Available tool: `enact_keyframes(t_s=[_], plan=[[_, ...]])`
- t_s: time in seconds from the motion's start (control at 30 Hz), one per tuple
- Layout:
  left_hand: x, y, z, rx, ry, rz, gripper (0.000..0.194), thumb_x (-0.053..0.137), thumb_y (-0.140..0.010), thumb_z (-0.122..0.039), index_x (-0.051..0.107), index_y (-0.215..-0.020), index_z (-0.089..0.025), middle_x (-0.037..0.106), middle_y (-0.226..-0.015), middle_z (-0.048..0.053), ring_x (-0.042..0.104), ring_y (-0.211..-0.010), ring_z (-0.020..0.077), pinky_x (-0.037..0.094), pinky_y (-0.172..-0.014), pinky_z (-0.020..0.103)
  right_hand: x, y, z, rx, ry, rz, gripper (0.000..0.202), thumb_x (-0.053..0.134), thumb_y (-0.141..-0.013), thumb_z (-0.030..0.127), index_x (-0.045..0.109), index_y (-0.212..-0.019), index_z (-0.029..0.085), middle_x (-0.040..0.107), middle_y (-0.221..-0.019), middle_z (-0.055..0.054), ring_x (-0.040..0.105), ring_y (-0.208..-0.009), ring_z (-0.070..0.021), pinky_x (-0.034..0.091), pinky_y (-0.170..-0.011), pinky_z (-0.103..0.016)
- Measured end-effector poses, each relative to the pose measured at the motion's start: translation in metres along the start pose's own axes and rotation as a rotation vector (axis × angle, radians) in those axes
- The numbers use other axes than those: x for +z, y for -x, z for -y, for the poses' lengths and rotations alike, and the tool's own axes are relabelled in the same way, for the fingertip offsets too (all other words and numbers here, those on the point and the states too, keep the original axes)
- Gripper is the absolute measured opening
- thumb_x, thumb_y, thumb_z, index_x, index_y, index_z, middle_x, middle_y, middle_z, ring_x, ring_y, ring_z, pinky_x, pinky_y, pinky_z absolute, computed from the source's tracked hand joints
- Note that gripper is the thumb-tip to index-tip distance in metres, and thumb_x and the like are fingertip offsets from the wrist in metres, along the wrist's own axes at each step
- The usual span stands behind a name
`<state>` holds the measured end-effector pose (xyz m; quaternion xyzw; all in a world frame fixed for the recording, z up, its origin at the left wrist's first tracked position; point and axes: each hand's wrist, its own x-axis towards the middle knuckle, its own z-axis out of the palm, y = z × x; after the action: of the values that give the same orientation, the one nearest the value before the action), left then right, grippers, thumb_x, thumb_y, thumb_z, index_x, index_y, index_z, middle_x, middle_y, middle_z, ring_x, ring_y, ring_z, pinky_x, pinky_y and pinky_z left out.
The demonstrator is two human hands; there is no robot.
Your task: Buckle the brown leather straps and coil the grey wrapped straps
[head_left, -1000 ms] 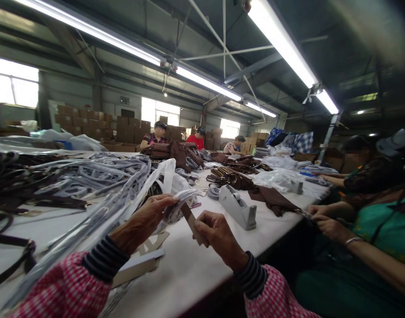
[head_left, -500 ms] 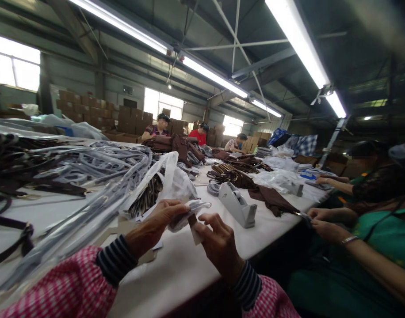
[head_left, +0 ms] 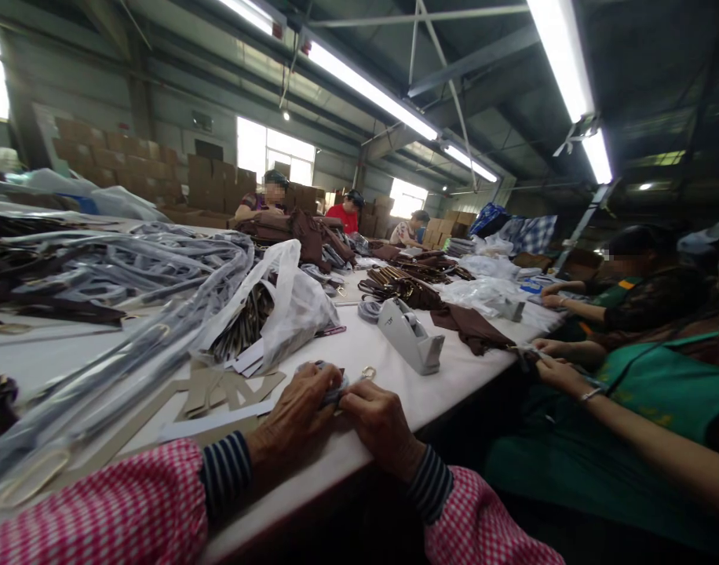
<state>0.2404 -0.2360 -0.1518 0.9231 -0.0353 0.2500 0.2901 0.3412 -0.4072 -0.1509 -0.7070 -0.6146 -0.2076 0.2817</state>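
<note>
Close to the table's front edge, both hands work on a coiled strap [head_left: 336, 387] in clear plastic wrap. My left hand [head_left: 297, 404] lies over the coil, fingers bent and pressing it onto the white tabletop. On the coil's right side, my right hand [head_left: 383, 424] pinches its end with thumb and fingers together. A gold-coloured metal clasp [head_left: 368, 372] shows just beyond the right fingers. Most of the coil is hidden under the hands. Left of them lie grey-beige card strips [head_left: 218, 392] and an open plastic bag [head_left: 301, 306] holding many brown strips.
A grey tape dispenser [head_left: 410, 337] stands ahead to the right, beside a plastic-wrapped coil [head_left: 370, 311]. Wrapped straps [head_left: 200, 267] heap up on the left. Brown fabric [head_left: 471, 326] lies near the right edge, where a co-worker in green [head_left: 642, 400] handles something.
Both hands have come down from above the table to its surface with the coiled strap. The card strip between my right fingers no longer shows. The view has tilted downward.
</note>
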Motion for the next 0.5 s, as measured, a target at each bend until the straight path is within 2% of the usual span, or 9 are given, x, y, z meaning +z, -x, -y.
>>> enact_keyframes(t_s=[0.13, 0.27, 0.4, 0.5], plan=[[-0.005, -0.005, -0.001, -0.099, 0.157, 0.01, 0.034, 0.058, -0.089, -0.038, 0.048, -0.116, -0.021, 0.059, -0.094, 0.004, 0.055, -0.086, 0.0242, 0.042, -0.077, 0.037, -0.015, -0.015, -0.001, 0.129, -0.138, 0.129, 0.014, 0.07, -0.089, 0.006, 0.071, -0.081, 0.018, 0.068, -0.082, -0.001, 0.065, -0.077, -0.0157, 0.046, -0.072, -0.024], [-0.01, -0.006, -0.003, -0.167, 0.29, 0.033, 0.064, 0.063, -0.086, -0.043, 0.035, -0.139, -0.022, 0.061, -0.094, 0.002, 0.058, -0.088, 0.0247, 0.043, -0.081, 0.038, -0.017, -0.029, -0.006, 0.276, -0.396, 0.143, 0.015, 0.073, -0.082, 0.004, 0.075, -0.079, 0.018, 0.072, -0.08, -0.001, 0.067, -0.079, -0.0167, 0.048, -0.078, -0.027], [-0.009, -0.002, -0.003, -0.171, 0.279, 0.037, 0.061, 0.063, -0.081, -0.036, 0.04, -0.137, -0.021, 0.06, -0.093, 0.002, 0.059, -0.09, 0.026, 0.043, -0.081, 0.039, -0.01, -0.038, -0.013, 0.559, -0.669, 0.182, 0.011, 0.075, -0.073, 0.007, 0.069, -0.071, 0.016, 0.07, -0.068, 0.001, 0.064, -0.063, -0.0147, 0.049, -0.061, -0.024], [-0.008, 0.0, -0.005, -0.162, 0.221, 0.018, 0.06, 0.06, -0.079, -0.027, 0.042, -0.136, -0.022, 0.061, -0.095, 0.003, 0.058, -0.091, 0.0265, 0.042, -0.08, 0.038, -0.011, -0.046, -0.017, 0.617, -0.739, 0.22, 0.025, 0.076, -0.066, 0.009, 0.066, -0.087, 0.018, 0.066, -0.068, 0.006, 0.061, -0.057, -0.0123, 0.046, -0.05, -0.019]])
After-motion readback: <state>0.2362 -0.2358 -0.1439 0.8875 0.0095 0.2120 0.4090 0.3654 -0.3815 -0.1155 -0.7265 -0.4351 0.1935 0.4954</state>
